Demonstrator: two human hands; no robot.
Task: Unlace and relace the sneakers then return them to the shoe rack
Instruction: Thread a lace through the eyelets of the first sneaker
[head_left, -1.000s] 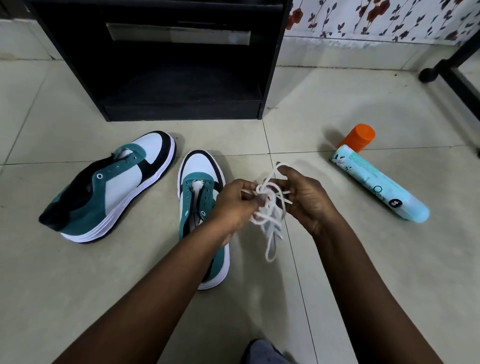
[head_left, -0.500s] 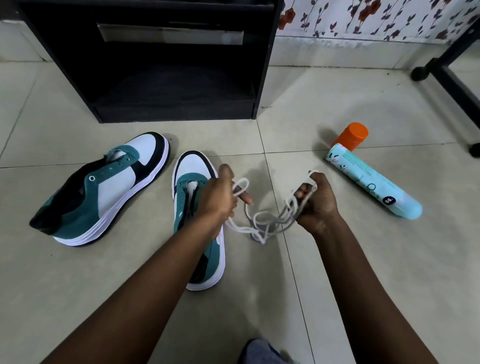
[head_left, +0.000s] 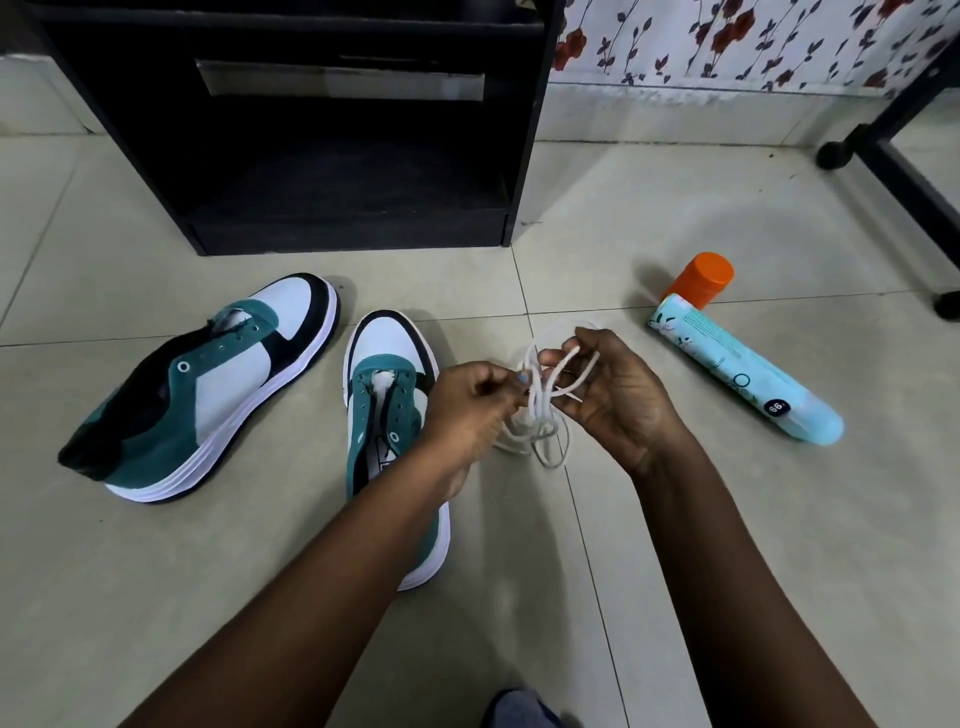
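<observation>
Floor: pale glossy tiles with thin grout lines; widest open stretch lies right of the arms and below the spray can; a second open patch at lower left, under the tipped sneaker.
Shoe rack: black boxy unit at top centre, standing on the floor against the wall; open front, matte dark lower shelf, hard square edges; a strip of bare tile separates its base from the shoe toes.
Wall: white, printed with red flowers and dark leaves, right of the rack.
Frame leg: black bar with a rounded foot, along the right edge.
Left sneaker: teal, white and black with a ribbed white sole; tipped on its side, toe toward the rack, eyelets bare.
Right sneaker: same colours, upright, toe toward the rack, eyelets bare, heel hidden under the left forearm.
Spray can: pale blue cylinder with an orange cap, lying on its side, well apart from the shoes.
Left hand: fingers curled, grip pinching the lace.
Right hand: fingers curled, grip pinching loops.
Lace: thin white cord, bunched in tangled loops between both hands, above the floor, just right of the upright sneaker.
</observation>
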